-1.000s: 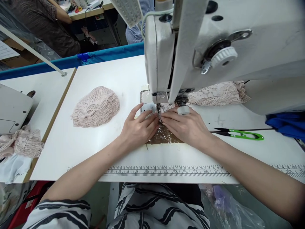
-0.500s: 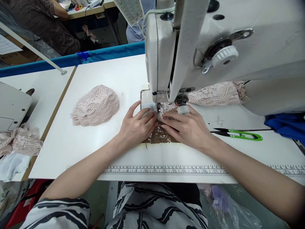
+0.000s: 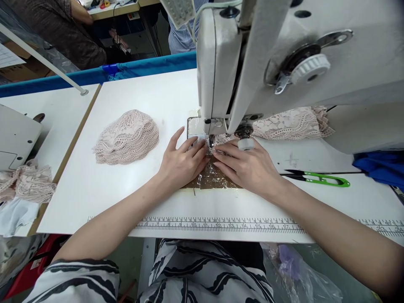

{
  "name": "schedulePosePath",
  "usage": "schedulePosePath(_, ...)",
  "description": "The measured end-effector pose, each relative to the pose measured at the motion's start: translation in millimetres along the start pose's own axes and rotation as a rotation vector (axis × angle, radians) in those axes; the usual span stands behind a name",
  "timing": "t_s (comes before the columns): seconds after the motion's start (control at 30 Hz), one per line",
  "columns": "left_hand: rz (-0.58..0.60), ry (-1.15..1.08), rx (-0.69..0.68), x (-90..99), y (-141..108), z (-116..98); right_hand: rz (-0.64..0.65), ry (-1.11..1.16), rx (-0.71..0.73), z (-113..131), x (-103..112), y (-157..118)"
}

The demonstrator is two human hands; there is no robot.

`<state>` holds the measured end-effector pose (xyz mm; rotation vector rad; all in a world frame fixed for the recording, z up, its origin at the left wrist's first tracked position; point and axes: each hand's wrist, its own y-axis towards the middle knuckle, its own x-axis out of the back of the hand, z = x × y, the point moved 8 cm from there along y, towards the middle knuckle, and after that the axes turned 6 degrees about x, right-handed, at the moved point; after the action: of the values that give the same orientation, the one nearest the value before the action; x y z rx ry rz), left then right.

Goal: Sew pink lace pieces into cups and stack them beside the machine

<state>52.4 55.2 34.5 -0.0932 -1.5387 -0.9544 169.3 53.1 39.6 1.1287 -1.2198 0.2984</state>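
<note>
In front of the presser foot (image 3: 211, 141) of a white sewing machine (image 3: 216, 71), my two hands nearly meet. A pale pink lace piece (image 3: 222, 139) lies under the foot, mostly hidden by fingers and machine head. My left hand (image 3: 183, 164) has its thumb and index finger drawn together at the lace's near left edge, its outer fingers spread over the metal plate (image 3: 194, 126). From the right, my right hand (image 3: 249, 166) holds the lace close to the needle, thumb below the fingers. The exact grip of both hands is partly covered.
A pile of lace pieces (image 3: 126, 136) lies left; more lace (image 3: 293, 123) sits under the machine arm. Green thread snips (image 3: 328, 179) rest at right, beside blue cloth (image 3: 378, 168). A printed ruler (image 3: 221, 225) runs along the front edge. Another person (image 3: 53, 29) sits beyond the table.
The view has shifted slightly, so the machine head appears farther right. My left outer fingers have lifted and spread a little. Less lace shows between the hands.
</note>
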Motion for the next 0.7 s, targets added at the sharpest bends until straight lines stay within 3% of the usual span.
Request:
schedulePosePath(0.53, 0.156, -0.080, 0.162, -15.1, -2.1, 10.3, 0.122, -0.039, -0.015, -5.0, -12.6, 2.0)
schedulePosePath(0.7, 0.188, -0.052, 0.188, -16.3, -2.9, 12.1, 0.101, -0.010, -0.020, -7.1, -8.9, 0.3)
